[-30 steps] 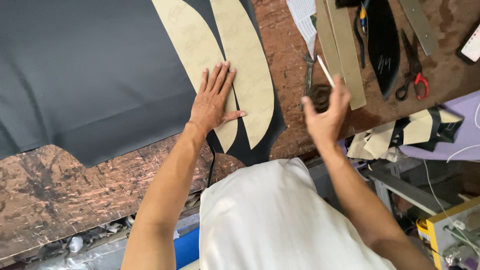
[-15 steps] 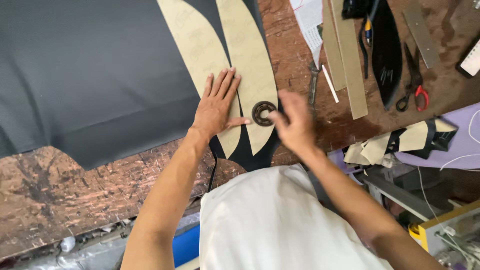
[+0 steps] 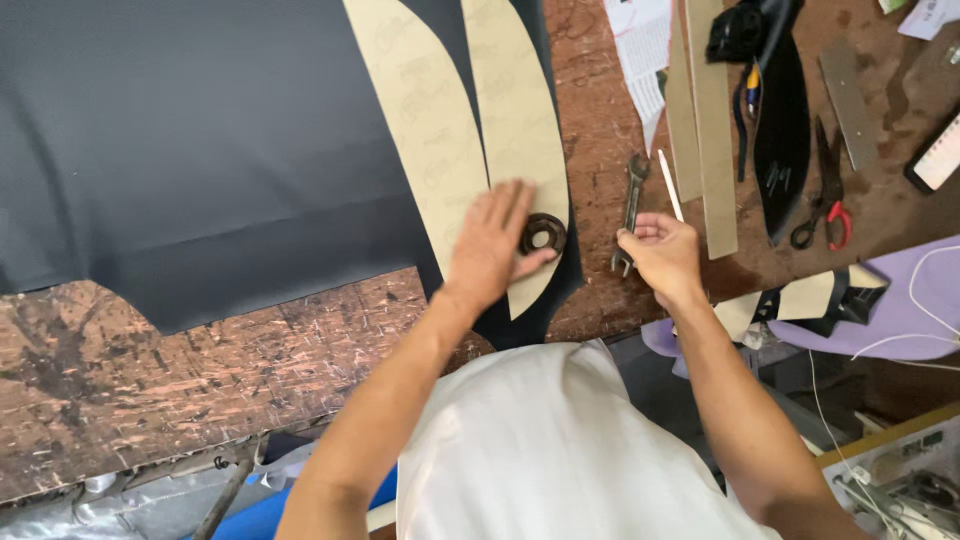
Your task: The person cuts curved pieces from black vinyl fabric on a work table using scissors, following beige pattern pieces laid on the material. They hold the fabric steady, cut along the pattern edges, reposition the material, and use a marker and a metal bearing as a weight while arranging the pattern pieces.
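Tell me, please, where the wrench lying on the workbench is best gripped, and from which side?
Grip the wrench by its slim middle shaft, coming straight down from above. It lies flat, pointing away from the person, its near jaw end beside the right hand. The bare wood left of the shaft gives fingers room; the white stick lies closer on its right.

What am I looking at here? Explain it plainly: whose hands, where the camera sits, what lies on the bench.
The camera sits on a person's head and looks down at their own two bare hands. A worn wooden bench carries a large dark sheet with two tan curved patterns laid on it. The left hand presses flat on the patterns, beside a dark round ring. The right hand touches a metal wrench. Further right lie scissors and a white pencil.
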The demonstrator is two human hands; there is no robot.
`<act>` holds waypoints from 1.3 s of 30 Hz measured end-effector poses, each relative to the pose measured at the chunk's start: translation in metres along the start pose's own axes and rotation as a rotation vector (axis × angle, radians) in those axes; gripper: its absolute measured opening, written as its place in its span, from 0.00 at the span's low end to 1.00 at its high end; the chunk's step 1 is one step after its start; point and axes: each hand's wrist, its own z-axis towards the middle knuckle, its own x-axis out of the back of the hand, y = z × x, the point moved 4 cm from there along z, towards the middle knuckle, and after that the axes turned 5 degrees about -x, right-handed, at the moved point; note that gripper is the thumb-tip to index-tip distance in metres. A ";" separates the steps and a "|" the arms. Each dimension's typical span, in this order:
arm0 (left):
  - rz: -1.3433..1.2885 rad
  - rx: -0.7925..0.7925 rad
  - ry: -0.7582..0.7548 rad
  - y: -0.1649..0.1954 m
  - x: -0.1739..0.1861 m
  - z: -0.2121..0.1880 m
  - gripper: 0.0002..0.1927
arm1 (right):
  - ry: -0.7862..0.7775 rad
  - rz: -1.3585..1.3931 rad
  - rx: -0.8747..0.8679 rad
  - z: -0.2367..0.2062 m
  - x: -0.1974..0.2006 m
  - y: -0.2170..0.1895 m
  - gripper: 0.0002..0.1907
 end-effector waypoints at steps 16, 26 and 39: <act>0.135 -0.047 -0.099 0.022 0.001 0.007 0.46 | -0.031 -0.242 0.586 0.035 -0.101 -0.183 0.10; 0.049 -0.008 -0.026 0.032 0.003 0.007 0.45 | 0.398 -0.467 0.449 0.037 0.095 -0.063 0.11; -0.207 0.360 0.234 0.085 -0.004 -0.045 0.25 | 0.394 -0.395 0.309 0.090 0.169 -0.027 0.35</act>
